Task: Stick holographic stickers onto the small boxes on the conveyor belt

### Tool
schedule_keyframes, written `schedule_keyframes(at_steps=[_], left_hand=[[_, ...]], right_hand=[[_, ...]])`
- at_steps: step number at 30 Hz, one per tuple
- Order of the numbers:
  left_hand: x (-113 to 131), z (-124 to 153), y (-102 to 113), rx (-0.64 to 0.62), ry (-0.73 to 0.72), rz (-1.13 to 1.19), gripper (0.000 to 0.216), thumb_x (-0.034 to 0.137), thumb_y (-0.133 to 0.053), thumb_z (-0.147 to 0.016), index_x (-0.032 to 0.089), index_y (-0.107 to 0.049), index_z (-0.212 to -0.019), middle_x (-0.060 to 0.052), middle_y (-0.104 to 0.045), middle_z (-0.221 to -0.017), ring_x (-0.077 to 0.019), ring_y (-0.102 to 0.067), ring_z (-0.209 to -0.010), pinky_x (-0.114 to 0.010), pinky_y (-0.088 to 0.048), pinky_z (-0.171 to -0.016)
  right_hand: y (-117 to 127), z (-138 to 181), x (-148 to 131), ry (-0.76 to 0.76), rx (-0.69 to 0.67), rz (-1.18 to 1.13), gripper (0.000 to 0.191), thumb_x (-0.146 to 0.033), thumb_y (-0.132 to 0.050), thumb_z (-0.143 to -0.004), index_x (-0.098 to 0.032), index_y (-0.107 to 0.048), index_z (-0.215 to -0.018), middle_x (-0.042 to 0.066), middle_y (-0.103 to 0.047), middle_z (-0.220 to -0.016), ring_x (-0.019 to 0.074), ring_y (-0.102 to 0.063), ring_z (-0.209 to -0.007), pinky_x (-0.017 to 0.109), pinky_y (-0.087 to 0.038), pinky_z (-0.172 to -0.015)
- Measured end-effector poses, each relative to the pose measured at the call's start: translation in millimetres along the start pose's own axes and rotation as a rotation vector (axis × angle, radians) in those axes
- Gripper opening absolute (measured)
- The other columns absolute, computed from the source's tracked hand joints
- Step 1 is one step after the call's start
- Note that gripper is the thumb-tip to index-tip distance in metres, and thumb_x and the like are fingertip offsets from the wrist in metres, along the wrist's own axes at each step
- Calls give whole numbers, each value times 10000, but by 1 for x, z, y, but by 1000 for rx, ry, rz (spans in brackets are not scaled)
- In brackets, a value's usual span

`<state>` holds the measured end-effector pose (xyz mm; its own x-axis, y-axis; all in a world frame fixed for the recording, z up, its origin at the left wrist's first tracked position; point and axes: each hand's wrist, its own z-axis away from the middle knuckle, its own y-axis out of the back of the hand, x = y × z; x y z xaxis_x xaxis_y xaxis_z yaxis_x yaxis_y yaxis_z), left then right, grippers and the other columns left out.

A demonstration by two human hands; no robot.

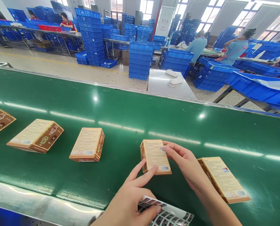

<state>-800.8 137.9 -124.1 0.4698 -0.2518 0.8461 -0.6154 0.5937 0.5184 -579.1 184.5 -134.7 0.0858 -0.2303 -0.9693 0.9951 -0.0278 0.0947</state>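
Note:
A small tan-and-brown carton [154, 155] lies on the green belt, its printed face with a barcode turned up. My left hand [135, 196] rests two fingertips on its lower part while the thumb and lower fingers grip a sheet of stickers [170, 215]. At the carton's upper right edge, my right hand [183, 158] is closed, thumb and forefinger pinching a small shiny sticker [162, 149] against the printed face. To the right lies another carton [224, 179] with a small bluish sticker [225, 169] on its face. My right forearm passes close to it.
Along the green belt [121, 113] to the left lie more cartons, one nearby [88, 142], one farther [37, 135] and one cut off by the frame. Beyond the belt stand a metal table [161, 83], stacks of blue crates [141, 61] and several people at benches.

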Motion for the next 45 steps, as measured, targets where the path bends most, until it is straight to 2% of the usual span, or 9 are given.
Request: schedule_keyframes(at_steps=[9, 16, 21, 23, 25, 30, 38, 41, 45], left_hand=[[5, -4, -5, -64, -50, -16, 148, 124, -724, -796, 197, -848, -834, -22, -405, -1600, -383, -150, -1560, -529, -365, -1207], [9, -9, -7, -59, -78, 72, 179, 95, -732, -763, 199, -852, -846, -35, -427, -1589, -397, -192, -1550, -567, -344, -1210], [13, 4, 1, 84, 60, 238, 159, 250, -669, -870, 195, -807, -814, -106, -774, -1221, -331, -644, -1257, -425, -510, -1065], [13, 13, 6, 182, 230, 282, 262, 342, -626, -903, 185, -737, -725, -48, -777, -779, -239, -727, -826, -302, -567, -765], [13, 21, 11, 279, 366, 325, 347, 400, -625, -894, 180, -628, -626, 24, -589, -560, -151, -560, -573, -230, -428, -547], [15, 30, 19, 458, 409, 433, 382, 435, -656, -846, 185, -542, -580, 46, -467, -555, -124, -406, -560, -225, -320, -535], [15, 33, 23, 499, 431, 440, 415, 470, -642, -838, 195, -481, -572, 47, -433, -569, -126, -382, -564, -231, -315, -543], [6, 39, 29, 478, 406, 423, 397, 459, -626, -882, 187, -538, -606, 39, -477, -575, -127, -424, -556, -233, -343, -540], [-7, 50, 42, 399, 132, 258, 229, 316, -648, -906, 204, -730, -723, -67, -756, -914, -236, -668, -908, -312, -540, -800]], right_hand=[[-3, 12, 6, 65, 157, 179, 424, -644, -689, -818, -221, -664, -815, 107, -650, -1308, 298, -673, -979, 368, -535, -726], [3, 16, 7, 122, 322, 277, 444, -597, -696, -843, -244, -549, -1069, 105, -752, -1014, 313, -711, -934, 442, -550, -811], [23, 17, -1, 185, 382, 404, 362, -525, -592, -922, -250, -525, -1147, 111, -767, -1014, 300, -744, -849, 391, -571, -655], [30, 27, -8, 281, 349, 544, 293, -485, -542, -973, -262, -581, -1159, 105, -749, -1105, 293, -737, -908, 331, -540, -547], [33, 39, -16, 428, 210, 683, 217, -421, -522, -1015, -291, -637, -1145, 77, -723, -1185, 283, -709, -1028, 306, -547, -542], [25, 58, -21, 847, -110, 867, 144, -242, -550, -1034, -281, -658, -1120, 59, -687, -1265, 259, -617, -1220, 414, -549, -996], [9, 60, -13, 1067, -90, 1019, 202, -98, -576, -994, -204, -658, -1144, 131, -686, -1304, 310, -579, -1281, 486, -530, -1019], [7, 60, -16, 978, -88, 808, 150, -126, -620, -964, -251, -684, -1016, 78, -733, -1214, 287, -634, -1212, 444, -549, -1000], [-7, 37, -15, 456, -46, 301, 172, -370, -619, -989, -273, -687, -865, 50, -747, -1180, 260, -714, -1047, 388, -603, -895]])
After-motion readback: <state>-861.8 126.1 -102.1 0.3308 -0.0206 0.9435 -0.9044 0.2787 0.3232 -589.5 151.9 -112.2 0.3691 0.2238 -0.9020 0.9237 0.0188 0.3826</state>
